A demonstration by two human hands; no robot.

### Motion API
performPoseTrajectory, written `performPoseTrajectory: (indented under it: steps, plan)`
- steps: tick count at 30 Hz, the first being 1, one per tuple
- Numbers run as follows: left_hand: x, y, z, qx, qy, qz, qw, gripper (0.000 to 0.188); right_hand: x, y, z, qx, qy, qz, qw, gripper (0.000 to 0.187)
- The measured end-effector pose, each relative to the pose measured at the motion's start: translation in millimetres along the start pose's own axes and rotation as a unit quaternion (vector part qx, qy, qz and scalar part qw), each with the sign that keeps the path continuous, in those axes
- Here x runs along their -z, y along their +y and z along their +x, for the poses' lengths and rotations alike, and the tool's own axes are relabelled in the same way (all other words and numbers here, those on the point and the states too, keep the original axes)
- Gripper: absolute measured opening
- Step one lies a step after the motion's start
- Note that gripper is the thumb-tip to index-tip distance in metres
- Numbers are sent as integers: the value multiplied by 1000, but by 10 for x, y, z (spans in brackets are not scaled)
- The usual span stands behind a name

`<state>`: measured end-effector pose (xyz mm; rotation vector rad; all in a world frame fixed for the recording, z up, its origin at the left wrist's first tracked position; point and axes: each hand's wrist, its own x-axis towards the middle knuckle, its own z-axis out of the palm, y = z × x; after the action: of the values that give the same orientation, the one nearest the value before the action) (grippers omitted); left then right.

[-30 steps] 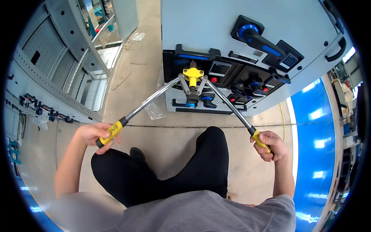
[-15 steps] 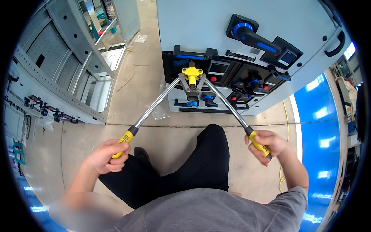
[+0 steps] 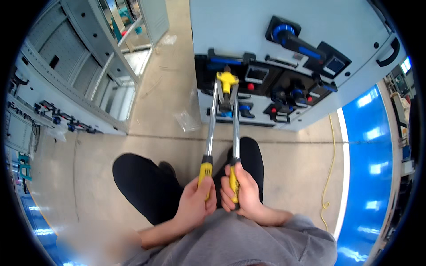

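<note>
A long-handled hand riveter (image 3: 227, 80) with a yellow head and two chrome arms points away from me at the front of a grey cabinet (image 3: 235, 31). My left hand (image 3: 195, 201) is wrapped round its left yellow grip, and my right hand (image 3: 244, 188) round the right one. The two arms stand nearly parallel, the grips a short gap apart above my lap. Beyond the tool's head is a black panel (image 3: 204, 71) with a small screen and a red button; whether the nose touches it I cannot tell.
Blue rotary handles (image 3: 284, 33) jut from the cabinet. An open metal cabinet frame (image 3: 95, 57) stands at the left. Clear plastic film (image 3: 187, 120) lies on the floor. A yellow cable (image 3: 330, 168) runs along the right, beside a blue floor strip (image 3: 366, 146).
Both hands have come inward from wide apart, bringing the riveter's spread arms together. My left knee now shows farther out to the left. The view has shifted slightly.
</note>
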<state>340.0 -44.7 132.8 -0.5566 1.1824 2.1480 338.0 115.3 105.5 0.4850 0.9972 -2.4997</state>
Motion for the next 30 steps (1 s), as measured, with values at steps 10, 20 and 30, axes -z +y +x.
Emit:
performPoseTrajectory:
  steps: [10, 20, 30]
  plan:
    - [1233, 1891, 229, -10, -17, 242, 970, 37, 1718, -2166, -275, 3, -47, -390, 920, 38]
    - [1655, 2104, 608, 68, -59, 238, 967, 55, 1502, -2583, -91, -17, -84, -466, 881, 46]
    - [814, 666, 62, -48, 40, 116, 991, 51, 804, -1019, -387, -79, 29, -139, 987, 57]
